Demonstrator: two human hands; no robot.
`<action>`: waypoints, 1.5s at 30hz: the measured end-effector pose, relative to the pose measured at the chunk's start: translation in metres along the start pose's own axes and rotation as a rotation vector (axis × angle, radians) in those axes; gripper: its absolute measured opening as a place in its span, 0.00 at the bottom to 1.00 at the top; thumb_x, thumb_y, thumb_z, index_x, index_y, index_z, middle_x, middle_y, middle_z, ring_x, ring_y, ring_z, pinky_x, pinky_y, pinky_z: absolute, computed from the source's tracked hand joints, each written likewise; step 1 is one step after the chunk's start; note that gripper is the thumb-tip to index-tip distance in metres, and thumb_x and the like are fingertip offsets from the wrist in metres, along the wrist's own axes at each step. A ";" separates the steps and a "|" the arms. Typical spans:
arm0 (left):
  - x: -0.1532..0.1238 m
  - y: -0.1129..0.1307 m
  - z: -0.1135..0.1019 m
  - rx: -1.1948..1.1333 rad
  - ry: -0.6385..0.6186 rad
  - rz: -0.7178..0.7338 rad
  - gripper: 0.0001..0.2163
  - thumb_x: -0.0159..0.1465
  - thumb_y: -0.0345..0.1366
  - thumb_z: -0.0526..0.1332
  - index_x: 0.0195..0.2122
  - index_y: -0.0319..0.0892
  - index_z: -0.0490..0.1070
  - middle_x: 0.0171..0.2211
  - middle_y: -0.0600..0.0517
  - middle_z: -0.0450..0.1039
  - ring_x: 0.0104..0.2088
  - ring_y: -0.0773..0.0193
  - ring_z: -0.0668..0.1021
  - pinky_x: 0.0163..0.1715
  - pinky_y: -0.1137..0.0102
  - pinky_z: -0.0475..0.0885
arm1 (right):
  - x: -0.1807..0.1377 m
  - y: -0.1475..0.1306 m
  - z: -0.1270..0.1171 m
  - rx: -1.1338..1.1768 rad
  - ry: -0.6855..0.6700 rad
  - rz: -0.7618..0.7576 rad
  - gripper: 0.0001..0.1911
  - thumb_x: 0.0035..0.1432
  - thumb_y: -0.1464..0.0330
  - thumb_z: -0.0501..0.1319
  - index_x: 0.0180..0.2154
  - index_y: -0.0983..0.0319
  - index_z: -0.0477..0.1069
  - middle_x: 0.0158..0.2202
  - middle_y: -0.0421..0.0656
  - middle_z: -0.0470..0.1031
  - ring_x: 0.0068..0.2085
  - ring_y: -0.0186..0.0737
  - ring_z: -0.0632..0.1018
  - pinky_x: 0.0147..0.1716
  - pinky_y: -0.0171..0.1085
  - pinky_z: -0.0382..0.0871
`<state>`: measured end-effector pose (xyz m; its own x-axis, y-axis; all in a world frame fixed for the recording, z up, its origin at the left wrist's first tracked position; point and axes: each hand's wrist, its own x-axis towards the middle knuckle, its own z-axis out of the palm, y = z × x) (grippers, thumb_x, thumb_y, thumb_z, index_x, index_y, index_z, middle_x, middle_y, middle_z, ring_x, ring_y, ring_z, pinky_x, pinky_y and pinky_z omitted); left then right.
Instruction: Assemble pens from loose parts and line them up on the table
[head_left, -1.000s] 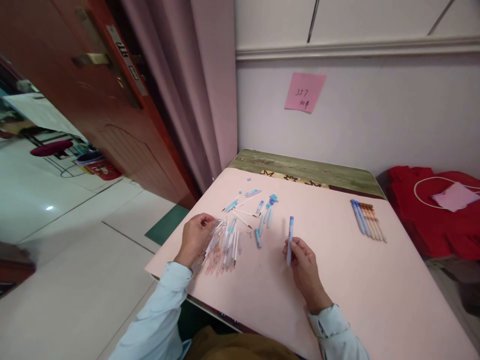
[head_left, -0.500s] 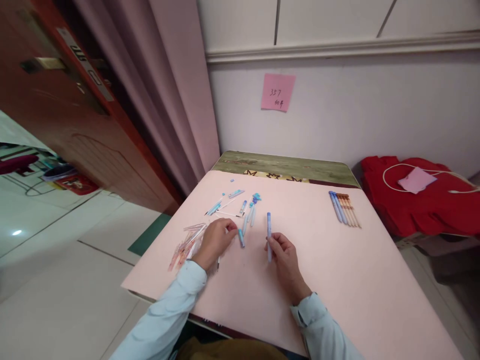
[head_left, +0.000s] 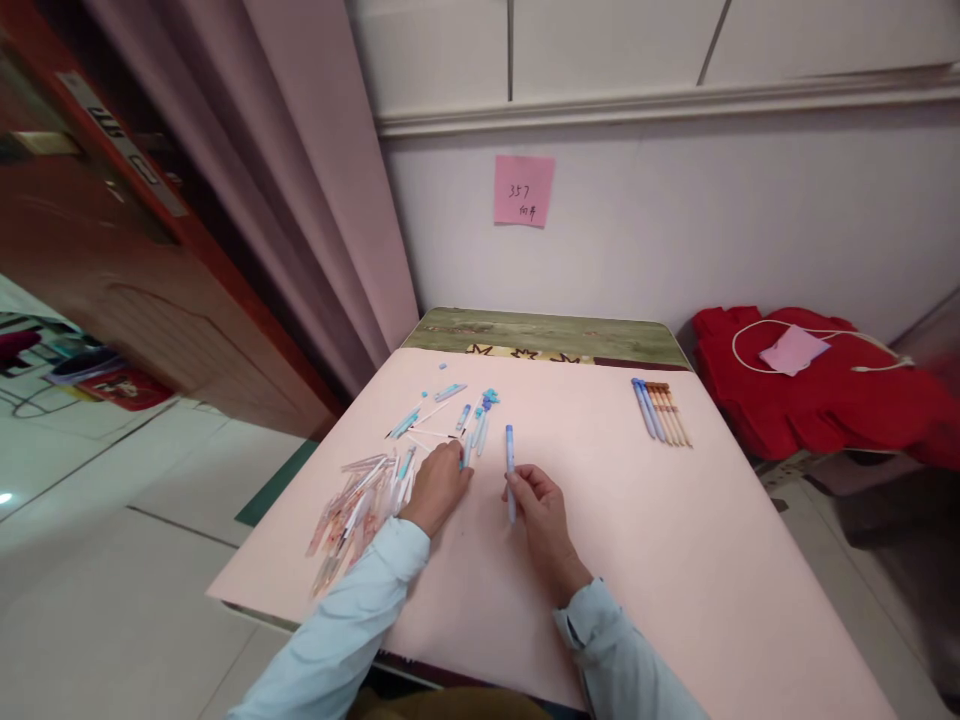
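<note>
While a pale wall [head_left: 675, 220] runs behind, the pink-covered bench [head_left: 675, 560] fills the foreground, mauve curtain [head_left: 300, 150] at left, red cloth [head_left: 795, 410] at right. Loose pen parts [head_left: 364, 508] litter the left half; left hand [head_left: 439, 488] among them, hold unclear. Right hand [head_left: 540, 508] pinches a blue pen [head_left: 510, 450], near bench middle.

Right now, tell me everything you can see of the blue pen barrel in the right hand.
The blue pen barrel is slim and straight, pale blue with a deeper blue upper end, and looks like plastic. The right hand pinches its lower half between thumb and fingers, holding it nearly upright in the picture. Any fine markings are too small to read.
</note>
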<state>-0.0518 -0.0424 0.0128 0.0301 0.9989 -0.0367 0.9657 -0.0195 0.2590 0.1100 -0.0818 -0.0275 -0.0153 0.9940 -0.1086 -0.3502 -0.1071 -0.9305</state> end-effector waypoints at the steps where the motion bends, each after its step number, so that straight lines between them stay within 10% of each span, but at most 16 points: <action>1: 0.002 0.000 0.000 -0.001 0.003 0.005 0.05 0.59 0.30 0.59 0.37 0.40 0.70 0.37 0.43 0.75 0.41 0.53 0.76 0.40 0.65 0.65 | 0.000 0.000 0.000 -0.002 -0.004 -0.002 0.17 0.55 0.55 0.65 0.33 0.62 0.69 0.23 0.38 0.70 0.23 0.32 0.66 0.24 0.33 0.60; 19: 0.068 -0.030 -0.032 -0.215 0.187 -0.016 0.04 0.56 0.35 0.63 0.26 0.43 0.75 0.29 0.51 0.77 0.32 0.60 0.76 0.33 0.69 0.64 | -0.002 0.002 0.003 0.029 0.020 -0.008 0.15 0.57 0.57 0.62 0.34 0.63 0.74 0.22 0.38 0.70 0.24 0.32 0.67 0.23 0.31 0.58; 37: 0.127 -0.038 -0.015 -0.245 0.179 -0.084 0.06 0.57 0.33 0.61 0.30 0.43 0.78 0.32 0.50 0.79 0.35 0.60 0.78 0.35 0.70 0.66 | 0.007 0.009 0.000 -0.296 0.193 -0.171 0.15 0.60 0.56 0.60 0.33 0.62 0.73 0.24 0.38 0.70 0.25 0.34 0.69 0.24 0.32 0.61; 45: 0.152 -0.004 0.001 -0.183 0.049 -0.132 0.08 0.55 0.41 0.65 0.27 0.43 0.77 0.32 0.46 0.80 0.39 0.56 0.79 0.35 0.69 0.68 | 0.010 0.007 0.002 -0.315 0.196 -0.185 0.14 0.60 0.58 0.59 0.33 0.62 0.73 0.24 0.38 0.71 0.26 0.35 0.70 0.26 0.32 0.63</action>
<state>-0.0506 0.1097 0.0054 -0.1106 0.9932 -0.0365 0.8972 0.1155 0.4262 0.1052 -0.0723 -0.0349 0.2100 0.9771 0.0347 -0.0257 0.0410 -0.9988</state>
